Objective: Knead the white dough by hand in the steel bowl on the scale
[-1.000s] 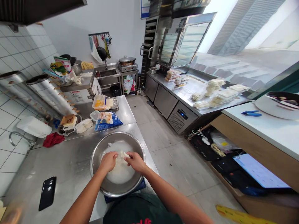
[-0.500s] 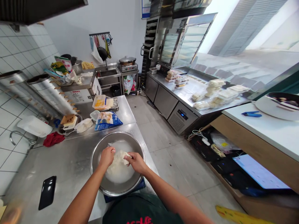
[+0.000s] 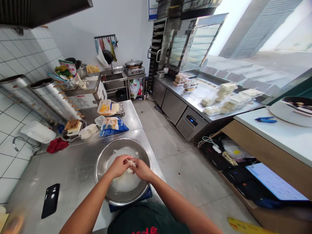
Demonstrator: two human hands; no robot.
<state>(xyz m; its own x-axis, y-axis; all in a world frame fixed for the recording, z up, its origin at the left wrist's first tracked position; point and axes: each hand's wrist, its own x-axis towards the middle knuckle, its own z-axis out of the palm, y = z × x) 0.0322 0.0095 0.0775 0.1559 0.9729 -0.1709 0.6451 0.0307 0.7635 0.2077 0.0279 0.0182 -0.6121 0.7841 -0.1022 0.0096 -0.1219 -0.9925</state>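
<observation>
Both hands are over a large steel basin (image 3: 97, 174) holding cloudy white liquid (image 3: 123, 186). Between them is a soft white dough-like lump (image 3: 131, 166); its exact kind is unclear. My left hand (image 3: 119, 166) has its fingers curled round the lump's left side. Pressed against it from the right is my right hand (image 3: 143, 170), thumb and fingers closed on the same lump. The fingers partly cover it. A small white piece (image 3: 136, 153) shows near the basin's far side. Under the basin, a blue base (image 3: 146, 196) juts out.
Beyond the basin lie a blue printed bag (image 3: 114, 126) and a plastic box with orange contents (image 3: 104, 107). A red cloth (image 3: 57, 145) and a black phone (image 3: 50, 200) rest on the steel counter (image 3: 75, 172) to the left. The floor (image 3: 180, 165) runs along the right.
My left hand has moved right to meet my right hand, and both now close round the lump. The whitish mass that hung between the hands is more gathered and mostly covered by fingers.
</observation>
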